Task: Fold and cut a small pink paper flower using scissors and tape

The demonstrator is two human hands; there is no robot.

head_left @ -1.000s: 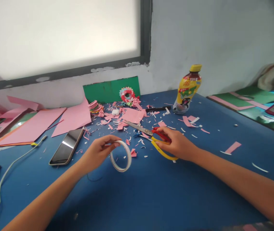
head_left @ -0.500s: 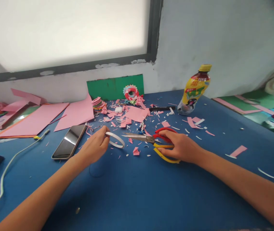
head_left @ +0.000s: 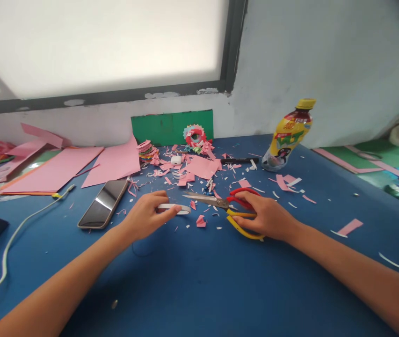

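Pinching a white tape roll [head_left: 173, 208], the left hand [head_left: 146, 217] has its fingers closed on the ring's near edge, roll lying almost flat just above the blue table [head_left: 199, 281]; can't tell if it touches the surface. Right hand [head_left: 267, 216] is clamped on the scissors [head_left: 227, 206], fingers around the red and yellow handles, blades nearly closed and pointing left toward the roll, tips close to it but apart. Pink paper scraps [head_left: 201, 221] lie between and behind both hands. Phone [head_left: 103, 203] sits just left of the left hand, white cable [head_left: 27, 224] further left, pink sheets [head_left: 80, 168] and a yellow bottle [head_left: 287, 135] well back. To do this well, judging from the layout: keep the roll steady with thumb and fingers, keep the blade tips away from the left fingertips, and keep loose scraps off any sticky side.
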